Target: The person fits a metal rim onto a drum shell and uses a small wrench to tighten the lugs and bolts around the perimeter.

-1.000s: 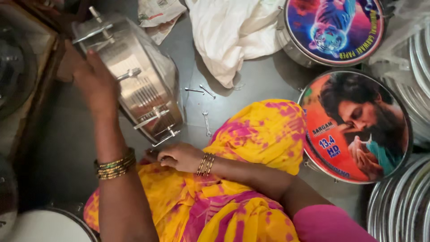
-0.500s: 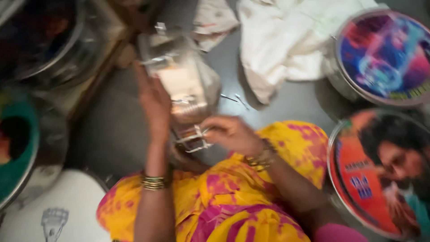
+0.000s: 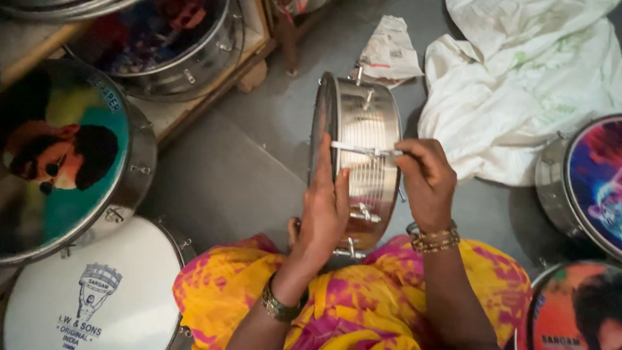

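Observation:
A shiny steel drum shell (image 3: 367, 129) stands on its edge on the grey floor between my knees. My left hand (image 3: 324, 214) lies flat against its rim on the left side and steadies it. My right hand (image 3: 424, 178) pinches a thin metal tension rod (image 3: 363, 149) that lies across the shell's side. Several small metal lugs stick out of the shell lower down. My lap is covered by yellow and pink cloth (image 3: 363, 301).
A white-headed drum (image 3: 84, 291) and a drum with a printed portrait (image 3: 58, 155) sit at the left. More printed drums lie at the right (image 3: 593, 181) and lower right (image 3: 573, 311). White cloth (image 3: 531, 84) and crumpled paper (image 3: 389, 52) lie beyond the shell.
The view swung left. The shell has been turned upright onto its edge, my left hand now flat on its rim, and my right hand has come up to grip a rod on its side.

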